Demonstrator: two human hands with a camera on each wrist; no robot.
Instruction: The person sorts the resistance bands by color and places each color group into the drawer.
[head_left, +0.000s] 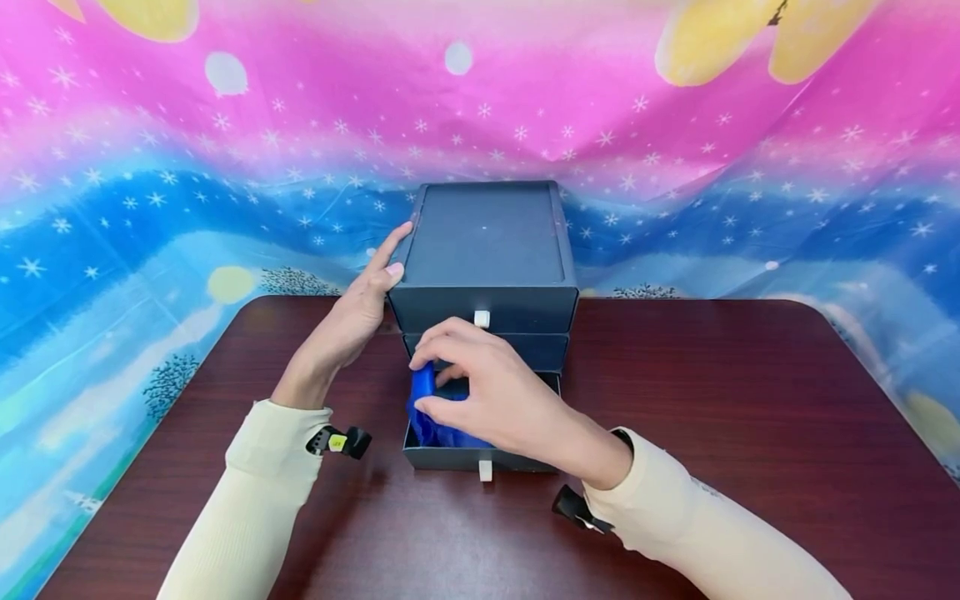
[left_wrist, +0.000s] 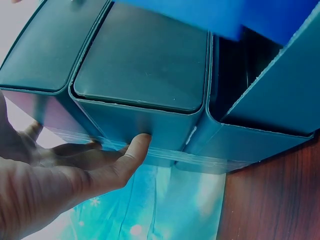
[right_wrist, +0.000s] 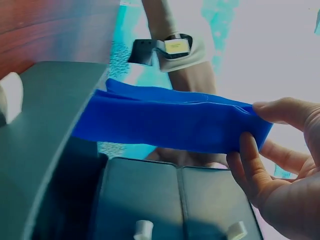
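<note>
A dark grey box of stacked drawers [head_left: 483, 237] stands on the table, its bottom drawer [head_left: 446, 458] pulled out toward me. My left hand [head_left: 352, 312] rests against the left side of the box, with the thumb pressing near the middle tier in the left wrist view. Over the open drawer, my right hand [head_left: 498, 387] pinches one end of a folded, flat blue band [right_wrist: 165, 122] between thumb and fingers. The band's other end reaches down into the drawer, where its lower part is hidden behind the drawer front in the right wrist view.
White pull tabs [head_left: 482, 319] stick out from the drawer fronts. The reddish-brown wooden table [head_left: 712, 417] extends around the box. A pink and blue patterned cloth [head_left: 337, 125] hangs behind it. Each wrist carries a black strap with a camera [head_left: 352, 442].
</note>
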